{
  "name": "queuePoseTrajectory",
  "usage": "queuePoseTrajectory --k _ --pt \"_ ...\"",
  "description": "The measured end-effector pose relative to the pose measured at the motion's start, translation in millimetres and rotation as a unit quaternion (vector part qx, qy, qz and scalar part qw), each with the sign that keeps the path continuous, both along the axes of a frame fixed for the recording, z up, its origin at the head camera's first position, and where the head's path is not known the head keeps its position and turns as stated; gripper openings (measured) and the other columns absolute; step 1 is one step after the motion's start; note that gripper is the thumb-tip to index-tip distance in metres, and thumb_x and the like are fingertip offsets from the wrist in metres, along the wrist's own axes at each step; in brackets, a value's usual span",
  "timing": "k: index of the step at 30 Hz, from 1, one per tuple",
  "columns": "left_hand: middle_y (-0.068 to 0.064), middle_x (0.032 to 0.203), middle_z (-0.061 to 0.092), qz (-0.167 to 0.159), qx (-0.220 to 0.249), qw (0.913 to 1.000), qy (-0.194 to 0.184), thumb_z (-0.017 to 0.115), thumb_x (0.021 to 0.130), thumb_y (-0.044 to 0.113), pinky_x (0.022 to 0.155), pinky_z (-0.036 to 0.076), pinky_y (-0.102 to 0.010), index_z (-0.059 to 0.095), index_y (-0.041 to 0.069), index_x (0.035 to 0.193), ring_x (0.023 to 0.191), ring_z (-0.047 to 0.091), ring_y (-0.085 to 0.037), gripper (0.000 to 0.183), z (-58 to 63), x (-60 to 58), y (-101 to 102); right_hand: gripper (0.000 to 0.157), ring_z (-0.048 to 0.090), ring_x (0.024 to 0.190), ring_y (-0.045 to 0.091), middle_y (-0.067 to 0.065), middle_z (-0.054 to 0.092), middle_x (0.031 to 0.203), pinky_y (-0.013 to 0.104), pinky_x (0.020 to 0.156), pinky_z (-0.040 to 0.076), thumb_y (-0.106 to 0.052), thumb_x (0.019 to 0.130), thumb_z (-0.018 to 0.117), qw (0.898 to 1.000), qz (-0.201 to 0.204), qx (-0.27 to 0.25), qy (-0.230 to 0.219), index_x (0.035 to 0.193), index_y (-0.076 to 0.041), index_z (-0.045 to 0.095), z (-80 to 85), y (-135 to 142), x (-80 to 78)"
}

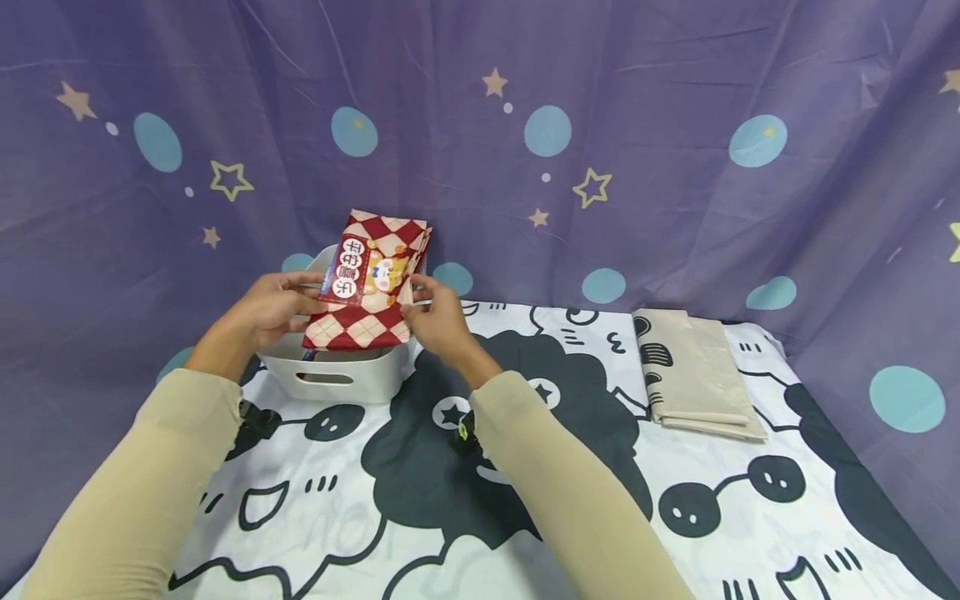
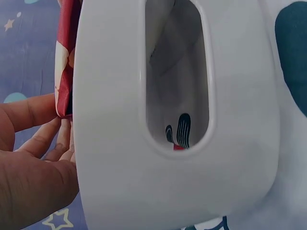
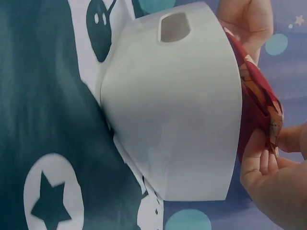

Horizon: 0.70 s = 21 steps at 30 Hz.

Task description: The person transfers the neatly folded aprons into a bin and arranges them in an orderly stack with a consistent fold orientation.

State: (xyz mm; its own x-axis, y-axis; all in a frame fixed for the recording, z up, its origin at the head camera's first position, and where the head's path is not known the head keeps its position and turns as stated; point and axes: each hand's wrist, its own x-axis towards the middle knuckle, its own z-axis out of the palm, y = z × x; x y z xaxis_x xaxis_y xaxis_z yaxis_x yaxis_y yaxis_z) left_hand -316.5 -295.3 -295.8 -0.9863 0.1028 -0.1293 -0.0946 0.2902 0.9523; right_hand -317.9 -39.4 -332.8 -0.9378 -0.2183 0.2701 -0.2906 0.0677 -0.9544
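A folded red-and-cream diamond-checked cloth (image 1: 367, 325), printed with a cartoon animal and white lettering discs, is held over a white plastic bin (image 1: 378, 379) in the head view. My left hand (image 1: 273, 310) pinches its left edge between thumb and fingers. On the opposite edge, my right hand (image 1: 442, 323) pinches the layered folds, also seen in the right wrist view. Through the handle slot of the bin (image 2: 110, 143) in the left wrist view, a dark striped print and a bit of red show inside. The rest of the bin's contents is hidden under the cloth.
A folded beige cloth (image 1: 705, 379) with dark prints lies on the right of the bed-like surface. That surface has a black-and-white cartoon cover (image 1: 517, 467). Behind the bin hangs a purple curtain (image 1: 645, 92) with stars and blue spots.
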Motion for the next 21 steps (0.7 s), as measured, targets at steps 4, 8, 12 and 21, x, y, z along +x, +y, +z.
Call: queuePoseTrajectory --k 4,8,12,21 --pt "0.011 0.106 0.063 -0.009 0.001 1.0 -0.004 0.061 0.1 0.003 0.083 0.058 -0.03 0.027 0.002 0.16 0.095 0.064 -0.006 0.069 -0.2 0.0 -7.0 0.056 0.06 0.081 0.014 0.011 0.056 0.107 0.025 0.064 0.056 0.012 0.093 0.06 0.998 0.011 -0.034 -0.043 0.147 0.0 0.051 -0.4 -5.7 1.1" --pt "0.013 0.103 0.064 -0.01 0.004 0.9999 -0.007 0.06 0.1 0.002 0.083 0.058 -0.029 0.027 0.002 0.159 0.094 0.065 -0.005 0.068 -1.0 0.8 -13.3 0.056 0.06 0.078 0.014 0.009 0.056 0.105 0.027 0.065 0.058 0.012 0.093 0.061 0.997 0.01 -0.046 -0.062 0.147 0.0 0.052 -1.3 -10.6 2.2" --pt "0.014 0.102 0.064 -0.009 0.002 0.9999 -0.009 0.061 0.1 0.002 0.083 0.058 -0.029 0.03 0.002 0.157 0.095 0.064 -0.006 0.066 -1.8 2.1 -17.6 0.055 0.06 0.075 0.014 0.01 0.056 0.104 0.026 0.064 0.057 0.012 0.092 0.062 0.996 0.012 -0.056 -0.067 0.145 0.001 0.053 -1.9 -13.9 3.8" --pt "0.015 0.103 0.065 -0.008 -0.007 0.9998 -0.014 0.063 0.099 0.003 0.085 0.058 -0.03 0.031 0.001 0.156 0.096 0.065 -0.007 0.066 -0.7 5.8 -19.2 0.053 0.06 0.076 0.013 0.008 0.055 0.101 0.024 0.065 0.057 0.012 0.093 0.061 0.997 0.015 -0.052 -0.062 0.145 0.003 0.052 -1.8 -17.4 3.0"
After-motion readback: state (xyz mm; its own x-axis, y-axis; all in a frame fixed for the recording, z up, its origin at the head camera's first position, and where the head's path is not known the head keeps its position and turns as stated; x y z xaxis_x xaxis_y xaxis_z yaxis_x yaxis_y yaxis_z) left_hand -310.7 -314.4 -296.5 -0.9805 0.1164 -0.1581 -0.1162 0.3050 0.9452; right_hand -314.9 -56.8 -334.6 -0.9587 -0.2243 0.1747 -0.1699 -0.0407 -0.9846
